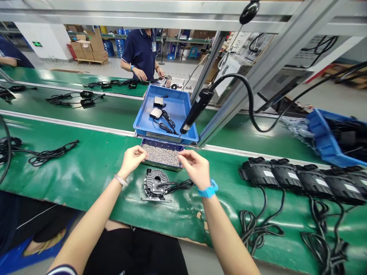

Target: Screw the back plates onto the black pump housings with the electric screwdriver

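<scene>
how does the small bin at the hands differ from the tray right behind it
The small bin is darker blue and much smaller; the tray is brighter blue and wider. The bin holds many small metal parts, while the tray holds two boxy units with black cables. The left hand and right hand are at the bin, not the tray. Both are open-topped and roughly rectangular.

In front of me, the bin (164, 144), dark blue and oblong, sits by the counter's (94, 172) far edge, holding a wide layer of tiny silvery pieces (162, 154). Nearer my edge lies the unit (155, 187), round, black and ribbed, a flat bracket (156, 200) along its near side, its black cable (183, 185) folded toward the counter's right end.
</scene>
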A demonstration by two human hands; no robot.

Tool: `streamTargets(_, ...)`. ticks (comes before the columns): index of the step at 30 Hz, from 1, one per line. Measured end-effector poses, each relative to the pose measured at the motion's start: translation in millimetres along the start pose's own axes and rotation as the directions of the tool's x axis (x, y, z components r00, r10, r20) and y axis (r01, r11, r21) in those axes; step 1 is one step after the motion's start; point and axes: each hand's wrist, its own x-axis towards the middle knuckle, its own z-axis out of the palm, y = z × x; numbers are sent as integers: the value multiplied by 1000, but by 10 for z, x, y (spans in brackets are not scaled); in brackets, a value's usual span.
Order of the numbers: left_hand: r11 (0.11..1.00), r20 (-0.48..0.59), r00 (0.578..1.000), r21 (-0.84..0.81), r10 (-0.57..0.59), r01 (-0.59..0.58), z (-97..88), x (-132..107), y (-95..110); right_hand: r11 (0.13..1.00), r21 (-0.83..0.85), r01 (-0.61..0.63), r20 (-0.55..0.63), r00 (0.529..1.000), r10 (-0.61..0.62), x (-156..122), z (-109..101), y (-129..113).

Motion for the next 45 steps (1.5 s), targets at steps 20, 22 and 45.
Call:
streamTargets(20,656,18,956,-724,-292,214,-142,-1055,41,829,-149,539,-180,810,-559,-855,183,-227)
streamTargets(22,693,5,964,-694,-267,196,-135,-1076,35,794,-184,580,-144,783,-605,-857,154,-183)
streamTargets(45,737,-77,736,154,673,-658,-69,-989,119,533,-213,819,225,572,-788,-704,-52,64)
